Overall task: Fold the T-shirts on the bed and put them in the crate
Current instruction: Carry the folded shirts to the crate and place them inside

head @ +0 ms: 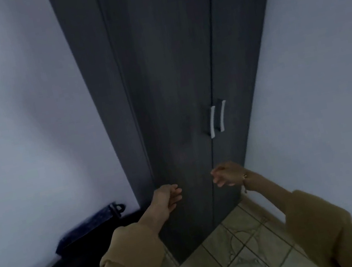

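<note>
No T-shirt, bed or crate shows in the head view. My left hand [168, 197] and my right hand [227, 175] hang in front of a tall dark grey wardrobe [171, 87]. Both hands have loosely curled fingers and hold nothing. They face each other about a hand's width apart, low against the wardrobe's doors. Tan sleeves cover both forearms, and a thin bracelet sits on my right wrist.
The wardrobe's doors are closed, with two pale handles [217, 118] above my right hand. Pale walls flank it on both sides. A dark bag or case [88, 228] lies at the lower left by the wall. Patterned floor tiles [238, 254] spread below.
</note>
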A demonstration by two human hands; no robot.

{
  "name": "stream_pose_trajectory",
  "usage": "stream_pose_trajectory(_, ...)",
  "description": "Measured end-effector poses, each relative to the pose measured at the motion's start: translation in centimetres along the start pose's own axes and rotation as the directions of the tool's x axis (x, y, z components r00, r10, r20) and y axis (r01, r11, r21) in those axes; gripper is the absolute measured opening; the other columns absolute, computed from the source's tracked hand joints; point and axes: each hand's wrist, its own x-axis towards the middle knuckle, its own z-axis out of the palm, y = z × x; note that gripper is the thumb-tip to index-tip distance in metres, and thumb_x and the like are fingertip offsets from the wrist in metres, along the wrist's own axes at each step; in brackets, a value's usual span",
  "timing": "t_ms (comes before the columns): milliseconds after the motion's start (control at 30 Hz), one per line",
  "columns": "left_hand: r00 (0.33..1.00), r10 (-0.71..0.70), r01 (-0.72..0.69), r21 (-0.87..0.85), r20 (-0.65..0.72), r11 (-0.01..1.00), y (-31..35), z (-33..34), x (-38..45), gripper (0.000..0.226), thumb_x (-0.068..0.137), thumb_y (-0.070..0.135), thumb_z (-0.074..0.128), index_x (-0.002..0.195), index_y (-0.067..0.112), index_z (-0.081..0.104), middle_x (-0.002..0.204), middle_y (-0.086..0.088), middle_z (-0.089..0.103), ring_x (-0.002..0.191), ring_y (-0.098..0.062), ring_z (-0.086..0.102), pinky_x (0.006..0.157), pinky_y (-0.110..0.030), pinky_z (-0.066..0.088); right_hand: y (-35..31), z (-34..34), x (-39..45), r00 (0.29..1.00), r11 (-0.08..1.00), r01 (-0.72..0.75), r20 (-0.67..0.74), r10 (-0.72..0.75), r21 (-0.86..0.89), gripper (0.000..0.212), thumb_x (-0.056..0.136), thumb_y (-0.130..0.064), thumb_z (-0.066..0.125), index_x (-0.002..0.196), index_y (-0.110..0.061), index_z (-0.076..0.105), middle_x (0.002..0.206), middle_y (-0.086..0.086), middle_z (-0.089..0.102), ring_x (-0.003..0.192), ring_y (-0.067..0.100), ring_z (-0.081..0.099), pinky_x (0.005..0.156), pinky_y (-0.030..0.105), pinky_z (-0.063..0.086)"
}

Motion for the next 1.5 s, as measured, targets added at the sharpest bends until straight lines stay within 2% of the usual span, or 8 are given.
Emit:
stream_pose_trajectory(333, 0.934, 0.355, -0.356, 0.235, 0.048, 0.904, 8.2, 11.4, 4.2, 0.025, 0.094, 0.002, 0.039, 0.104, 0.014, 0.058, 0.097, -0.002, 0.06, 0.076, -0.009, 0.052, 0.06, -0.017, 0.038, 3.9, -11.6, 3.1, 0.956, 0.984, 0.04, -0.292, 0.013, 0.176, 0.019, 0.094, -0.007, 0.049, 0.108, 0.001, 0.058, 0.098, 0.013, 0.057, 0.092, 0.021, 0.051, 0.063, 0.021, 0.039)
stream_pose_trajectory(467, 0.889, 0.457, -0.448, 0.257, 0.03, 0.856, 11.4, 14.7, 6.9, 0.034, 0.095, 0.007, 0.04, 0.125, 0.021, 0.051, 0.125, -0.007, 0.054, 0.107, -0.02, 0.052, 0.086, -0.028, 0.045, 2.7, -14.7, 7.5, 0.939, 0.971, 0.167, -0.327, -0.104, 0.171, 0.024, 0.095, -0.008, 0.05, 0.118, -0.005, 0.053, 0.111, 0.009, 0.053, 0.103, 0.023, 0.05, 0.08, 0.024, 0.042)
stream_pose_trajectory(600, 0.901, 0.432, -0.412, 0.242, -0.034, 0.879, 14.0, 17.6, 9.1, 0.043, 0.099, 0.013, 0.038, 0.141, 0.024, 0.039, 0.138, -0.006, 0.046, 0.124, -0.024, 0.045, 0.109, -0.038, 0.035, 1.5, -16.9, 11.9, 0.934, 0.957, 0.224, -0.322, -0.157, 0.183, 0.038, 0.094, -0.006, 0.05, 0.131, -0.003, 0.044, 0.126, 0.014, 0.053, 0.122, 0.029, 0.049, 0.098, 0.03, 0.038)
stream_pose_trajectory(733, 0.944, 0.307, -0.281, 0.194, -0.12, 0.94, 15.5, 20.6, 11.3, 0.03, 0.103, 0.023, 0.034, 0.12, 0.012, 0.055, 0.123, -0.006, 0.053, 0.103, -0.02, 0.053, 0.096, -0.031, 0.041, 0.5, -18.8, 16.0, 0.955, 0.93, 0.196, -0.275, -0.109, 0.31, 0.039, 0.093, -0.014, 0.052, 0.131, -0.007, 0.042, 0.125, 0.007, 0.05, 0.123, 0.025, 0.046, 0.097, 0.027, 0.035)
stream_pose_trajectory(933, 0.93, 0.243, -0.224, 0.096, -0.276, 0.97, 16.8, 23.4, 14.1, 0.056, 0.099, 0.044, 0.038, 0.138, 0.004, 0.042, 0.132, -0.014, 0.053, 0.117, -0.028, 0.051, 0.093, -0.031, 0.041, -1.4, -19.8, 21.0, 0.992, 0.897, 0.113, -0.105, -0.075, 0.426, 0.057, 0.093, -0.042, 0.05, 0.132, -0.002, 0.042, 0.125, 0.01, 0.055, 0.117, 0.024, 0.052, 0.1, 0.034, 0.039)
stream_pose_trajectory(1233, 0.873, 0.325, -0.273, 0.188, -0.364, 0.944, 16.4, 23.7, 14.2, 0.033, 0.099, 0.031, 0.045, 0.073, 0.014, 0.056, 0.091, -0.008, 0.064, 0.078, -0.016, 0.055, 0.063, -0.023, 0.041, -2.1, -19.4, 23.0, 0.957, 0.965, 0.261, -0.129, -0.26, -0.011, 0.04, 0.099, -0.038, 0.04, 0.096, -0.006, 0.063, 0.077, -0.001, 0.056, 0.079, 0.016, 0.054, 0.072, 0.026, 0.043)
stream_pose_trajectory(1334, 0.801, 0.41, -0.296, 0.306, -0.437, 0.905, 16.1, 23.9, 13.2, 0.026, 0.096, 0.034, 0.052, 0.079, 0.016, 0.059, 0.081, 0.003, 0.057, 0.068, -0.009, 0.05, 0.059, -0.022, 0.042, -1.4, -19.3, 22.4, 0.935, 0.947, 0.317, -0.151, -0.32, -0.041, 0.038, 0.099, -0.039, 0.038, 0.085, -0.01, 0.057, 0.072, -0.004, 0.054, 0.069, 0.013, 0.052, 0.063, 0.025, 0.04)
stream_pose_trajectory(1500, 0.624, 0.567, -0.403, 0.4, -0.537, 0.823, 15.6, 25.5, 12.0, 0.019, 0.096, 0.02, 0.052, 0.108, 0.009, 0.061, 0.111, -0.009, 0.064, 0.093, -0.018, 0.058, 0.077, -0.028, 0.048, 0.0, -20.1, 20.7, 0.927, 0.936, 0.345, -0.13, -0.352, -0.077, 0.037, 0.1, -0.04, 0.037, 0.085, -0.011, 0.054, 0.07, -0.005, 0.051, 0.071, 0.014, 0.052, 0.057, 0.025, 0.037)
